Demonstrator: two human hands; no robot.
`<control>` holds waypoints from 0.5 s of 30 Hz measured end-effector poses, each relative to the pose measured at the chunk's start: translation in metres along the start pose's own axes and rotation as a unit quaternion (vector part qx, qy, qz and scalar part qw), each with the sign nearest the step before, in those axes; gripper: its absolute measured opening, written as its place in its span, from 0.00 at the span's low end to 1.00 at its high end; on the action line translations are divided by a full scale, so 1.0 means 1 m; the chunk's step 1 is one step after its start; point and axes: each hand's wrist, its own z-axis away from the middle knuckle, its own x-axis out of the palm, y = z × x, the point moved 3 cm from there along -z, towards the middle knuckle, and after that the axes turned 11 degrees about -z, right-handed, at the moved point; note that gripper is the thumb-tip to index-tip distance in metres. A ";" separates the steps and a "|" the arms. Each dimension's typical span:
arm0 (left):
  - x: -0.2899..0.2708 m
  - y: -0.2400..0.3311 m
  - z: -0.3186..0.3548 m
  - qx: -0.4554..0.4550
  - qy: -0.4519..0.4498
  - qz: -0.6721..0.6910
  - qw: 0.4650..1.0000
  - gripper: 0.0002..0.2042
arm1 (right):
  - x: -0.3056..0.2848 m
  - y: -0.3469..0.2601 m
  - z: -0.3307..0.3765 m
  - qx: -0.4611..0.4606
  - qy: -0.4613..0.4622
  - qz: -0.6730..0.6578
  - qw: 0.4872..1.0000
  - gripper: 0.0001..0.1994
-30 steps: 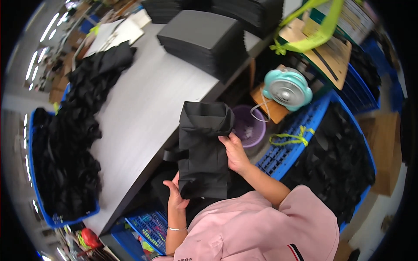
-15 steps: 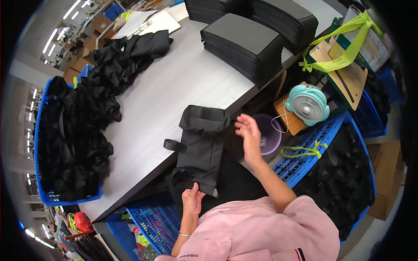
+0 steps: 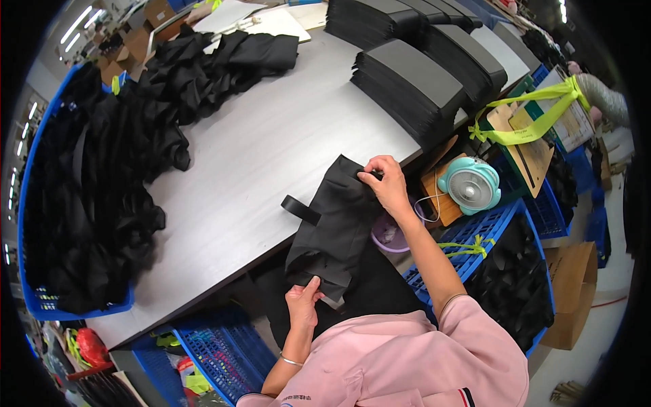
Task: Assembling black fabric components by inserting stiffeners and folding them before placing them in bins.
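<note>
Grey table [image 3: 271,149] apparently in a workshop, black fabric [image 3: 102,169] heaped.

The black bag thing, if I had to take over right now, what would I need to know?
Left hand: pinching the near bottom edge of the black fabric bag.
Right hand: gripping the bag's far top edge.
The bag lies stretched flat over the grey table's near edge, one strap sticking out left.
Done: bag held at both ends.
Left: a heap of black fabric pieces sits on the table's left; flat black stacks at the far right.
</note>
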 end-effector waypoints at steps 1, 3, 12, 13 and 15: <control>0.001 0.001 0.001 -0.015 0.011 -0.001 1.000 0.02 | 0.001 0.001 -0.002 -0.009 -0.008 0.033 0.999 0.09; 0.003 0.005 0.003 0.013 -0.008 0.002 1.000 0.02 | 0.003 -0.002 -0.005 -0.057 -0.014 0.078 0.995 0.10; -0.008 0.001 0.002 0.023 -0.010 -0.090 0.996 0.05 | 0.010 0.001 -0.008 -0.041 -0.002 0.144 0.989 0.09; -0.006 0.002 0.001 0.043 -0.031 -0.077 0.996 0.05 | 0.009 0.002 -0.009 -0.031 -0.010 0.144 0.989 0.09; -0.003 0.002 0.000 0.041 -0.068 0.035 0.996 0.09 | 0.005 0.000 -0.009 -0.035 -0.012 0.113 0.993 0.10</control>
